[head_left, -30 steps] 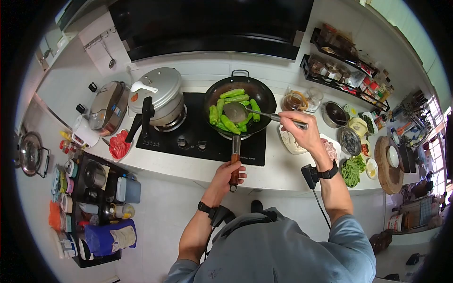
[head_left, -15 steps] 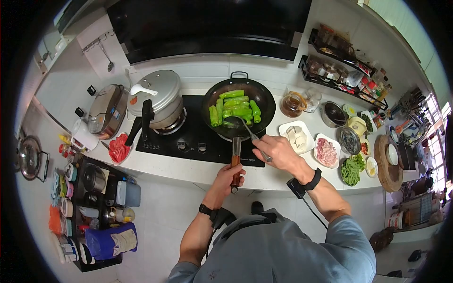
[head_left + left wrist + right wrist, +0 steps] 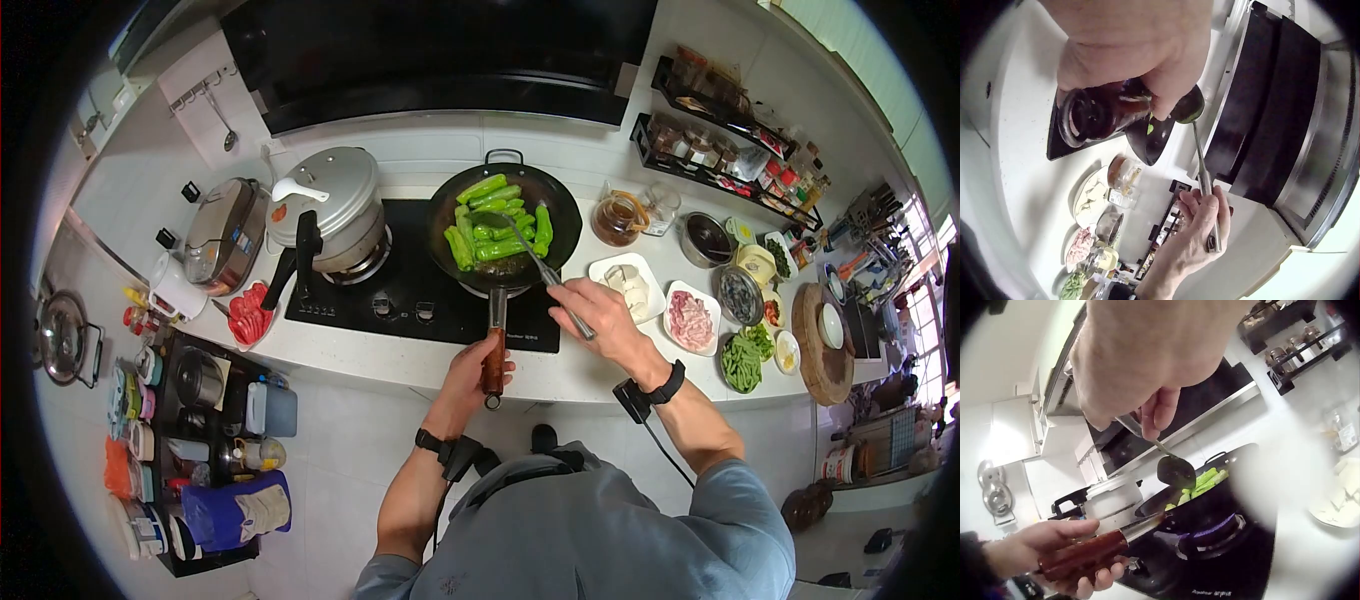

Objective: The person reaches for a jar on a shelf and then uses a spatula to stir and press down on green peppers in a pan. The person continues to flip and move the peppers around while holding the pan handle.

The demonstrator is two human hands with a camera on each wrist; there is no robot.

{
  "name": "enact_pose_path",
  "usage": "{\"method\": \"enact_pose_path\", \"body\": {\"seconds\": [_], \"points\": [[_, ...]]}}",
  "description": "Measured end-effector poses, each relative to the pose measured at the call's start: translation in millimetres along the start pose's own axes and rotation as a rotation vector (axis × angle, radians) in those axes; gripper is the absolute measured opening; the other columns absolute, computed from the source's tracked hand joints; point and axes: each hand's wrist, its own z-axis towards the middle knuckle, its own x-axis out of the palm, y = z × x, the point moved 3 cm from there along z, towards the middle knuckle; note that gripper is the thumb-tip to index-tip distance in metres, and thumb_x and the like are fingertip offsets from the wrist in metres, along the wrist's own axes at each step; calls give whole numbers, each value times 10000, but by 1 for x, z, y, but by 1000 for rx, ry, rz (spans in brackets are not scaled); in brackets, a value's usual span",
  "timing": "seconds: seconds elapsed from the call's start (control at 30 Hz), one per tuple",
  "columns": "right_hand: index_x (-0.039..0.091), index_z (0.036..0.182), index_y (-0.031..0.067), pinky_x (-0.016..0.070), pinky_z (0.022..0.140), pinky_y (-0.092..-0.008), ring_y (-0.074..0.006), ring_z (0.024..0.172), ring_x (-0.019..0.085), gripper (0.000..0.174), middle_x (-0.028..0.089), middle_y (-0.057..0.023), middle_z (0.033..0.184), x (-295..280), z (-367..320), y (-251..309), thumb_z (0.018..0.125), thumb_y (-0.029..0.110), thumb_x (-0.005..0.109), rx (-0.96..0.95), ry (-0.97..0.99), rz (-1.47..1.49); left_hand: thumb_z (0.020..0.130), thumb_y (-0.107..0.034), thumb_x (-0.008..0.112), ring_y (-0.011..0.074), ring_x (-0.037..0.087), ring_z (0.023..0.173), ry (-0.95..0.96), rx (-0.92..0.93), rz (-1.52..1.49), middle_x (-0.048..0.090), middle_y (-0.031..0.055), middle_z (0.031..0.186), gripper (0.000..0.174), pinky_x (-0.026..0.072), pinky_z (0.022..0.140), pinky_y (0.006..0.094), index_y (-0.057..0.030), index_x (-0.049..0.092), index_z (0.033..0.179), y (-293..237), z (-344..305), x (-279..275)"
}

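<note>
A black wok [image 3: 562, 200] sits over the right burner, with several green peppers [image 3: 460, 250] in it. My left hand [image 3: 466, 380] grips its wooden handle [image 3: 496, 350] from the left, fingers wrapped round it. From the right, my right hand [image 3: 605, 322] holds a metal ladle [image 3: 546, 270] by its handle. The ladle's bowl lies over the peppers left of the wok's middle. In the right wrist view the dark ladle bowl [image 3: 1175, 472] is tilted just above the wok rim, and the left hand [image 3: 1035, 550] holds the wok handle.
A blue flame [image 3: 1213, 536] burns under the wok. Left of it stands a pressure cooker [image 3: 345, 215] with a white spoon on its lid. Dishes of white slices [image 3: 650, 300], raw meat [image 3: 690, 318] and green beans [image 3: 742, 362] line the counter at right. Tomato slices [image 3: 250, 318] lie at left.
The ladle went from amid the peppers to the wok's near side, then up over them. My right hand came nearer, then shifted slightly right. The peppers have been shifted about. My left hand keeps its grip.
</note>
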Motion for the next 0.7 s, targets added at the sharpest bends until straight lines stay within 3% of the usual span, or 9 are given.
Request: {"method": "enact_pose_path", "body": {"seconds": [0.07,0.13,0.37,0.43,0.53,0.7], "points": [[723,1176,65,590,670,-419,-341,796,709,325,685,-123,1015,2,4,-7,871,101,832,24,-27,-32,1043,-398,686,227,715,893,-20,9,-11,700,96,958,361,608,731,371,-62,656,1172,-1,5,-2],[723,1176,64,590,669,-421,-339,794,708,323,683,-120,1014,9,4,-13,874,102,831,39,-40,-11,1076,-441,612,247,723,902,7,-25,-106,741,103,957,421,605,795,381,-41,701,1173,-1,15,-10],[728,1169,68,595,676,-422,-331,785,704,296,677,-111,1006,4,-6,-9,888,100,815,18,-12,12,1089,-422,582,274,736,909,17,-39,-219,751,125,983,440,610,795,406,0,697,1131,-6,37,-17],[729,1170,70,595,681,-420,-331,789,703,297,677,-112,1011,1,-10,-10,887,99,814,23,2,20,1051,-406,658,287,744,905,144,-67,-200,738,141,986,387,629,787,414,-23,661,1109,-7,36,-11],[731,1174,70,595,689,-418,-332,797,703,303,678,-116,1023,-2,-10,-7,883,95,813,15,24,32,1052,-377,662,303,747,889,34,-100,-72,737,150,1015,351,632,746,402,-34,645,1129,-8,24,-2],[729,1179,58,595,701,-413,-333,811,704,308,681,-123,1046,0,-14,-8,883,90,809,10,58,37,1067,-379,637,310,743,923,113,-139,47,735,165,1064,358,620,745,405,-38,649,1176,2,21,-4]]}}
